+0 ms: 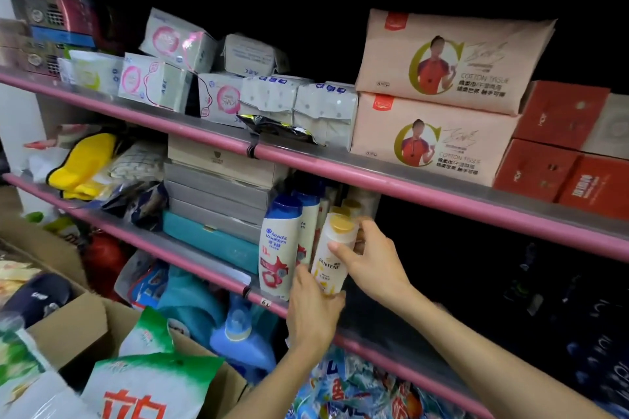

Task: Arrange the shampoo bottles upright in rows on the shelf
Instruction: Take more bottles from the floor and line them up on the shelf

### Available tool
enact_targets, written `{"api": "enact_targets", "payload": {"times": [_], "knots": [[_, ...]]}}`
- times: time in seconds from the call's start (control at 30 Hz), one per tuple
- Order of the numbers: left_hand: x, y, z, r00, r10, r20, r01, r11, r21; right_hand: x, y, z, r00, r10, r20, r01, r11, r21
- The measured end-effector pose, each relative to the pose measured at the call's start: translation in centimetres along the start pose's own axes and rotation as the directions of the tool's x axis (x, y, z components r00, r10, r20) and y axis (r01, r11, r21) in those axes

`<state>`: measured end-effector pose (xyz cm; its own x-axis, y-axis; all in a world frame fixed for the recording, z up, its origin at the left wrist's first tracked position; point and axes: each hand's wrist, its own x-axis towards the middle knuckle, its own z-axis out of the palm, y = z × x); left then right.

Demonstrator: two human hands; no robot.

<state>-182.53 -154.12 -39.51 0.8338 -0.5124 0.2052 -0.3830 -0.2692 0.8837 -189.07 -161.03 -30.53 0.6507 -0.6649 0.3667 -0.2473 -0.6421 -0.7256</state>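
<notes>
The left hand [315, 308] grips the base of a white Pantene bottle [335, 257], fingers wrapped around its lower body. The right hand [371, 260] holds the same bottle higher up, thumb laid across the front label and fingers curled behind the shoulder near the gold cap [342, 224]. The bottle leans slightly to the right, cap end up, at the front lip of the pink-edged shelf [211, 277].

Just left of the Pantene bottle stands a blue-capped Head & Shoulders bottle [279, 248], upright at the front edge, with a second of its kind close behind. Behind the Pantene bottle, more gold caps [350, 205] show in a row running to the back. Left of the Head & Shoulders bottle sits a stack of flat grey boxes [218, 194] on a teal one.

Recommended procedure: bring the base flat onto the shelf board first, directly in front of the gold-capped row. Then tip the body vertical with the upper hand. Keep the label facing outward and the side close to its blue-capped neighbour without knocking it. Probable hazard: a base set on the raised lip will rock forward.
</notes>
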Motion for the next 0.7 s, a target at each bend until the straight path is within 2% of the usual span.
{"api": "enact_targets", "payload": {"times": [0.2,0.33,0.47,0.7], "knots": [[2.2,-1.7,1.9,0.995,-0.093,-0.04,0.098,0.979,0.177,2.4,2.4,2.9,0.998,-0.023,0.055,0.027,0.997,-0.074],[2.3,-2.7,2.5,0.996,-0.054,-0.078,0.075,0.949,0.307,2.8,3.8,3.5,0.999,0.028,0.032,-0.027,1.0,-0.008],[2.8,-3.5,2.8,0.996,-0.023,-0.086,0.048,0.95,0.308,3.3,4.5,4.0,0.999,0.043,0.019,-0.044,0.997,0.056],[2.6,-4.4,2.0,0.997,0.032,-0.076,-0.009,0.957,0.29,2.8,4.0,4.7,1.0,-0.011,0.001,0.011,1.0,-0.011]]}}
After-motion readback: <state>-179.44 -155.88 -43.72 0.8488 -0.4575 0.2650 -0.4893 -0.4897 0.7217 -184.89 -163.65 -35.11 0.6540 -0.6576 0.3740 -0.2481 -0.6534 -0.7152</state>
